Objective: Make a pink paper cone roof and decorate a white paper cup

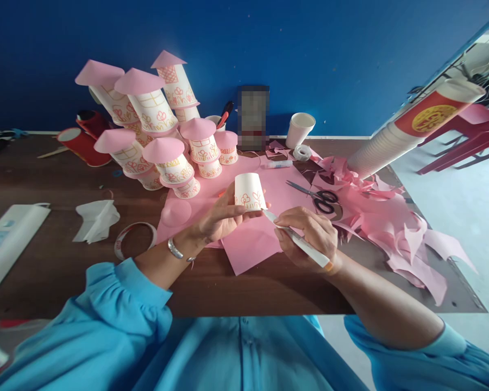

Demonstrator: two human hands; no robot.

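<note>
A white paper cup (248, 187), upside down with orange flowers drawn near its rim, is held up in my left hand (224, 214). My right hand (307, 233) grips a white marker (309, 251), its tip at the lower right edge of the cup. Beneath both hands lie pink paper sheets (250, 250) on the brown table (212, 296). Decorated cup towers (155, 111) with pink cone roofs stand behind my left hand. Black-handled scissors (315, 198) rest open just beyond my right hand.
Pink scraps (395, 222) cover the table's right side, beside a long leaning stack of cups (383, 144). A white cup (300, 130), a tape roll (302, 152) and a glue tube (279, 164) sit at the back. At left are a tape ring (135, 241) and crumpled white wrapping (96, 220).
</note>
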